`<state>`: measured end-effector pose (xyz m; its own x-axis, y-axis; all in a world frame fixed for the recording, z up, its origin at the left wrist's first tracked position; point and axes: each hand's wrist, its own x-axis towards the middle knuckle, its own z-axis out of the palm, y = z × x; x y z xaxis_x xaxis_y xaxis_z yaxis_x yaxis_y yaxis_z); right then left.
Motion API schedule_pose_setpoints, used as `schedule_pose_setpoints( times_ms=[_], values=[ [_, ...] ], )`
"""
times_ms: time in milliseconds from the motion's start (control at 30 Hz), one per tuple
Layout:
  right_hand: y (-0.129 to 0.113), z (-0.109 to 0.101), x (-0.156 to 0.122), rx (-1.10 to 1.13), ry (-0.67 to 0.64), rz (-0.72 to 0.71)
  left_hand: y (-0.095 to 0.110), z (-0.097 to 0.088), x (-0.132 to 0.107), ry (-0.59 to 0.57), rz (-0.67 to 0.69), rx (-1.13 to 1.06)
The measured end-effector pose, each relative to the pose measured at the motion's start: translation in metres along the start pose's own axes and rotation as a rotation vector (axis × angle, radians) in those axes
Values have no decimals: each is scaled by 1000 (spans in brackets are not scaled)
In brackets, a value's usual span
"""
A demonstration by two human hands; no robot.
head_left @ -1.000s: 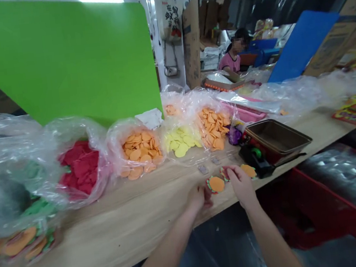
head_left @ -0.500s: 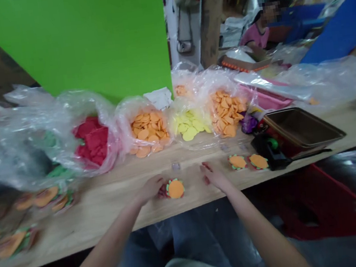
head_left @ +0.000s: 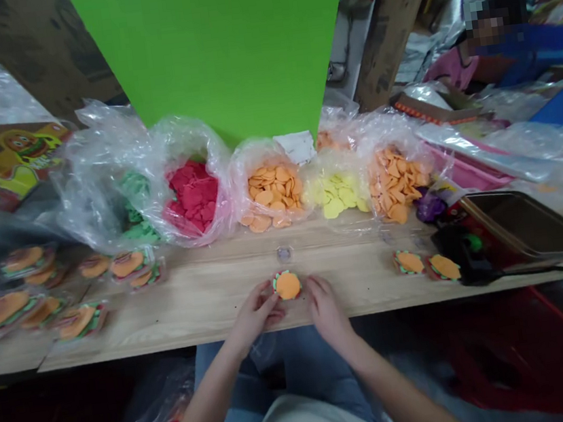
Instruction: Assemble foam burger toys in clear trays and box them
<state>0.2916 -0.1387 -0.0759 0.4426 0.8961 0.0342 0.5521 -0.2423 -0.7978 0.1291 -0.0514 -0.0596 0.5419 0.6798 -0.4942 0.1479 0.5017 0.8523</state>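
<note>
A toy hamburger (head_left: 287,285) of foam layers lies on the bench in front of me, an orange disc on top with green and red edges showing below. My left hand (head_left: 260,311) has its fingers curled at the lower left side, the thumb by the rim. Along the right edge my right hand (head_left: 325,305) presses with fingers together, so the stack sits between both hands. Just behind it is a small clear square piece (head_left: 284,254). To the right lie two more toy hamburgers, one (head_left: 409,262) beside another (head_left: 444,267).
Clear bags along the back hold green pieces (head_left: 137,208), red pieces (head_left: 194,198), orange discs (head_left: 275,194), yellow pieces (head_left: 337,194) and more orange pieces (head_left: 395,183). Several packed burgers (head_left: 82,320) lie left. A brown tray (head_left: 529,225) stands right. A co-worker (head_left: 454,70) sits beyond.
The view has turned left. My right hand has come in from the right to the toy hamburger's edge. My left hand has shifted to its lower left side.
</note>
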Motion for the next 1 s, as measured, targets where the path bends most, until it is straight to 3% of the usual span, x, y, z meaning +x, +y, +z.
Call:
schedule_pose_setpoints(
  times_ms=[100,200,367,467,600,733,800,900,1000],
  values=[
    [-2,19,-28,-212,38,-125,-1,6,10,-6,43,-10],
    [-8,27,-32,-404,39,-104,-6,11,18,47,88,1],
    [-23,21,-26,-683,-11,-192,-13,13,22,161,119,-18],
    [-26,13,-21,-727,-100,-309,-7,11,17,133,123,-70],
    [-15,-3,-6,-463,-133,-307,0,6,13,74,37,-245],
    [6,-10,36,165,-9,140,-4,5,19,162,34,-264],
    [13,-8,65,343,-5,300,-8,6,22,195,41,-271],
    [12,-3,101,437,-54,331,-10,7,24,232,47,-301],
    [7,0,118,516,-148,300,-10,6,25,247,56,-341]
  ],
)
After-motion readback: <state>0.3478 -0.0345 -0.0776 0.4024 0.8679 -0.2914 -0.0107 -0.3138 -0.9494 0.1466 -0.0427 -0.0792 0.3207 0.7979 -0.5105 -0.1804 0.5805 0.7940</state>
